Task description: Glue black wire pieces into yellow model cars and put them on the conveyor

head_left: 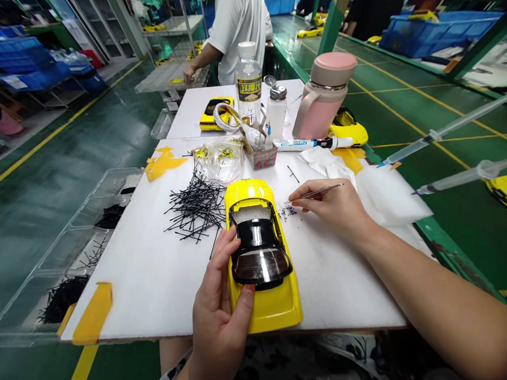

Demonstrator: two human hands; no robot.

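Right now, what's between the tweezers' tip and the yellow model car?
In the head view, a scatter of tiny black specks on the white board, between the metal tweezers and the yellow toy car body.

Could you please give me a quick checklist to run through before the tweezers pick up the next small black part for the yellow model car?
1. Yellow model car steadied on the white board: ok, left hand grips its side and rear.
2. Tweezers in hand: ok, right hand holds them, tips pointing at the small black bits.
3. Something between the tweezer tips: cannot tell, too small.
4. Supply in reach: ok, pile of black strips lies just left of the car.
5. Car roof opening facing up: ok.
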